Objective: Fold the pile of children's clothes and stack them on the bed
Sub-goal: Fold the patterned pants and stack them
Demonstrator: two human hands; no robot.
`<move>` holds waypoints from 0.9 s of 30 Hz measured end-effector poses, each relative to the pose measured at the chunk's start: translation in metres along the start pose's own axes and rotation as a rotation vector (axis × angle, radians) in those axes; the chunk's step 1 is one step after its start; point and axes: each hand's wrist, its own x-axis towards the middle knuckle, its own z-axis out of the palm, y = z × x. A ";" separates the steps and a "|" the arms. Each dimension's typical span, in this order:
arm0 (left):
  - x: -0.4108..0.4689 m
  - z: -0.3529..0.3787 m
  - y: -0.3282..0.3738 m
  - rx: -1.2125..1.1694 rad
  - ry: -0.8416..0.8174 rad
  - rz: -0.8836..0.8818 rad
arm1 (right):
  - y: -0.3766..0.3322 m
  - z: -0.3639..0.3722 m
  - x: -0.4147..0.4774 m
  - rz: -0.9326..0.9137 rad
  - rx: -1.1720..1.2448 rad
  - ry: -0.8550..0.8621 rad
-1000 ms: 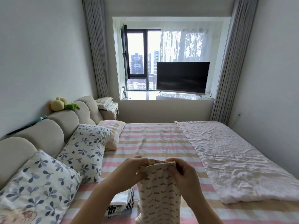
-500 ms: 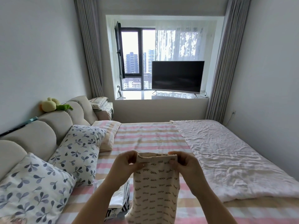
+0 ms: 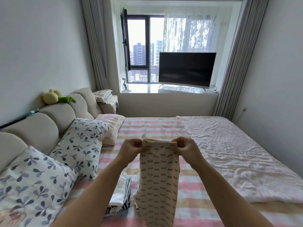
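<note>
Two grips: left grip and right grip each pinch a top corner of the patterned garment.
Garment: hangs above the bed, centre.
Folded stack: on bed, at garment's 8 o'clock.

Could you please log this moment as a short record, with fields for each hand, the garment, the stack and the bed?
left hand: pinches the garment's top left corner
right hand: pinches its top right corner
garment: beige, small dark print, held up by its top edge, hanging down, not yet folded
folded stack: on the bed, left of the hanging garment, partly behind the left forearm
bed: pink and beige striped sheet
quilt: pale, spread over the bed's right side
</note>
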 end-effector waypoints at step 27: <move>0.018 0.044 -0.143 -0.014 -0.008 -0.400 | 0.152 0.033 0.033 0.291 -0.120 -0.113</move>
